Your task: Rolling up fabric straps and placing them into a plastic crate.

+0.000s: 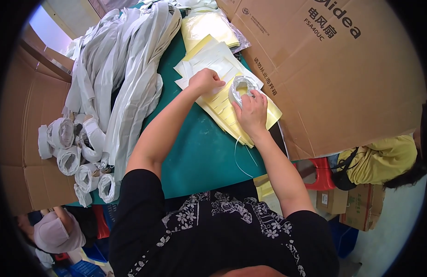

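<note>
My right hand (251, 111) grips a coiled roll of white strip (235, 94), with fingers over its near side and rim. The roll rests over a stack of yellow sheets (222, 110) with white strips on them. Left of the roll, my left hand (206, 82) is closed in a pinch above the same sheets. What its fingertips hold, if anything, is too small to make out. White sheets (218, 57) lie just beyond this hand. A thin white cord (239, 159) trails from the near corner of the stack.
Long white fabric strips (126, 69) are heaped on the green table (195, 152) at left, with several rolls (69, 159) near its edge. A large cardboard box (333, 83) walls off the right. Bagged yellow sheets (206, 27) lie behind. People sit at lower left and right.
</note>
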{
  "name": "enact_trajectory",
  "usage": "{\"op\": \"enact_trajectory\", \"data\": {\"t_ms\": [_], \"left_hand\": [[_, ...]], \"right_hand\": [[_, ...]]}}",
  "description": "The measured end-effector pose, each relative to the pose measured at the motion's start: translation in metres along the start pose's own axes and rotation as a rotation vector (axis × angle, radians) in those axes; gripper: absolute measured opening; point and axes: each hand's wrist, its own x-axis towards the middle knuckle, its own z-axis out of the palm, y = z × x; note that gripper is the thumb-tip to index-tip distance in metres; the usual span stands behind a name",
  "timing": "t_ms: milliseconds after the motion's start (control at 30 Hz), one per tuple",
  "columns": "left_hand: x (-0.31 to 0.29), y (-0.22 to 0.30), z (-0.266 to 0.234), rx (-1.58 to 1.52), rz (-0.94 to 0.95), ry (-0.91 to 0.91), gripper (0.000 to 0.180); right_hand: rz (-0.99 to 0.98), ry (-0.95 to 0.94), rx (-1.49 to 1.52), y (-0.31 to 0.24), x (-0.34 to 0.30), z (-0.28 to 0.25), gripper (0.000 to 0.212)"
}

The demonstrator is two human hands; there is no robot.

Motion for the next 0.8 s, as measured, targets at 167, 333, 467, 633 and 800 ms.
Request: {"op": "enact_trajectory", "data": {"t_ms": [167,333,467,633,800], "left_hand": [[0.007,-0.034,-0.017,-0.484,0.108,-0.074,0.021],[-0.028,-0.089,-0.083,-1.528,0.489,-0.088,0.01],[-0.095,-0.143,-0.126,-1.728,0.567,0.172,0.018],[-0.181,-0.102,-0.099,-1.204,0.102,0.251,0.009],[-0.245,-0.028,-0.041,-1.12,0.095,0.117,0.019]], "right_hand": [[-0.029,-0.068,-0.01,0.0,0.0,-0.005,0.028],[-0.052,-0.233,-0.07,0.006,0.002,-0.007,0.029],[-0.132,-0.27,-0.024,0.012,0.006,-0.016,0.026],[-0.043,-0.136,0.153,0.001,0.017,-0.04,0.031],[0.081,-0.406,0.718,-0.066,0.015,-0.075,0.038]]}}
